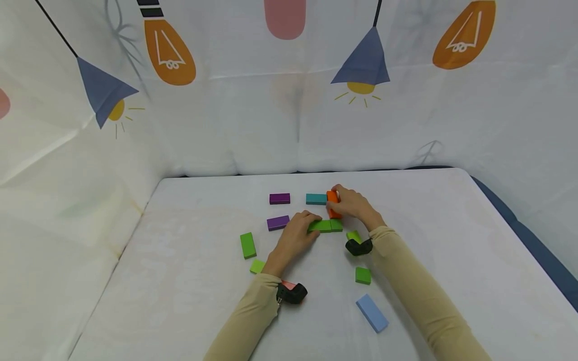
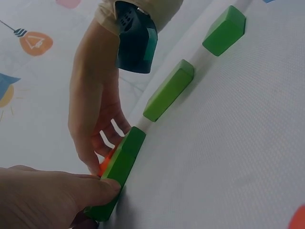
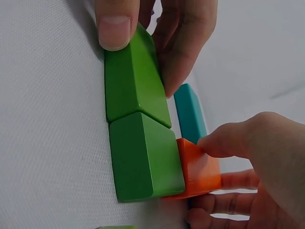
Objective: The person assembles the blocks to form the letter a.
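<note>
My left hand (image 1: 295,238) pinches a long green block (image 1: 320,226) between thumb and fingers. That block's right end meets a short green block (image 1: 336,225), as the right wrist view shows closely. My right hand (image 1: 356,204) grips an orange block (image 3: 198,169) by its sides, thumb on the near-left face and fingers behind. The orange block stands crosswise, one end against the short green block and its left side by the end of a teal block (image 1: 316,199). Fingers partly hide the orange block.
Two purple blocks (image 1: 279,198) lie left of the teal one. Further left are a green block (image 1: 248,245) and a light green block (image 1: 257,266). A pink block (image 1: 289,285) is half hidden under the left wrist camera. Green blocks (image 1: 363,276) and a blue block (image 1: 372,313) lie right.
</note>
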Demonstrator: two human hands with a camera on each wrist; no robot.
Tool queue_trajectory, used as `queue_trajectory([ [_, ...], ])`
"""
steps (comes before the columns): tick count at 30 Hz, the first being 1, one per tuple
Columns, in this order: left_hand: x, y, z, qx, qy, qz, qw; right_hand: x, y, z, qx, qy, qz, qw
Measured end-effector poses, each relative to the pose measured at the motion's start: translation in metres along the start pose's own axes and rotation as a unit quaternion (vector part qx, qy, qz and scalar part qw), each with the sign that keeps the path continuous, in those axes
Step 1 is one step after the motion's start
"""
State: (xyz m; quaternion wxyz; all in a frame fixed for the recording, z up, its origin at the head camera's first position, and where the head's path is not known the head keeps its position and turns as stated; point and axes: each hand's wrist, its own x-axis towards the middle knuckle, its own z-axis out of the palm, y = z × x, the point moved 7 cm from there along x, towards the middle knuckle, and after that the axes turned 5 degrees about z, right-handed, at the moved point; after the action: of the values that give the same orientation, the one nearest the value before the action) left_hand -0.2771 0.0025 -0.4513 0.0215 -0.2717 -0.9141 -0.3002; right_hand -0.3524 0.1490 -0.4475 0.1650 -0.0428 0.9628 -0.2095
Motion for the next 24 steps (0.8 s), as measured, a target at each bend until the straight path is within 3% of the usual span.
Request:
queue_trajectory([
  [24, 0.0013, 0.0002, 0.0010, 0.007, -0.003, -0.002, 1.0000, 0.0021, -0.0040, 0.0026, -0.018, 0.004, 0.003, 0.9998],
])
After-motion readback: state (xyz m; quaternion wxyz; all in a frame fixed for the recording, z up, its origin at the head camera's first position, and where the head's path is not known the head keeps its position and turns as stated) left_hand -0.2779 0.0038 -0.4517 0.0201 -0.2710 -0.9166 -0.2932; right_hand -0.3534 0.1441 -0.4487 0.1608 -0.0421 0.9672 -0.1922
